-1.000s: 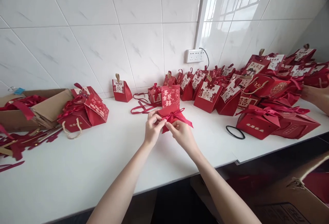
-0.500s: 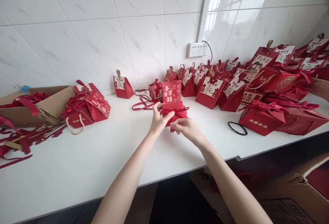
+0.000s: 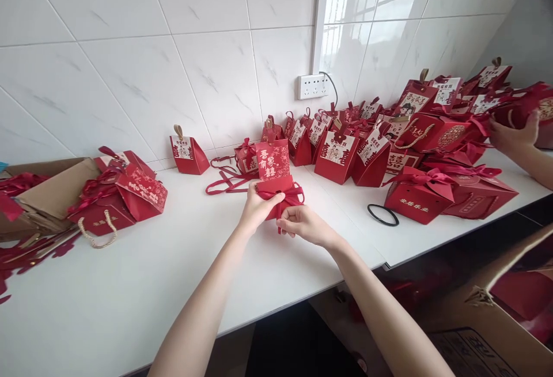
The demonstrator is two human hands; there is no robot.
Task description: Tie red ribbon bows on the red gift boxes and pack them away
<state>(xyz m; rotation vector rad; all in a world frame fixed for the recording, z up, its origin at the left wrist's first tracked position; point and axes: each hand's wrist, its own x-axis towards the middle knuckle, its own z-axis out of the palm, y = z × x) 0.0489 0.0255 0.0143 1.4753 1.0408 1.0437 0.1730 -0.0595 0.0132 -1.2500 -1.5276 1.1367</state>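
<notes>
A small red gift box (image 3: 273, 211) with a red ribbon bow (image 3: 294, 193) on it stands on the white table in the middle. My left hand (image 3: 257, 207) grips the box and bow from the left, thumb on the bow's knot. My right hand (image 3: 298, 224) pinches a hanging ribbon end (image 3: 279, 224) just below the bow. Right behind the box rises a red card with gold and white characters (image 3: 273, 159). Loose red ribbon (image 3: 224, 185) lies on the table behind my left hand.
Many red boxes (image 3: 336, 155) crowd the back and right. Another person's hand (image 3: 516, 135) holds a red box at far right. A black band (image 3: 382, 215) lies near the right boxes. At left are a box with rope handle (image 3: 106, 210) and a cardboard carton (image 3: 60, 187).
The view has turned a little to the right. My right hand has drawn slightly down along the ribbon end. At far right the other person's hand has come further in with a red box.
</notes>
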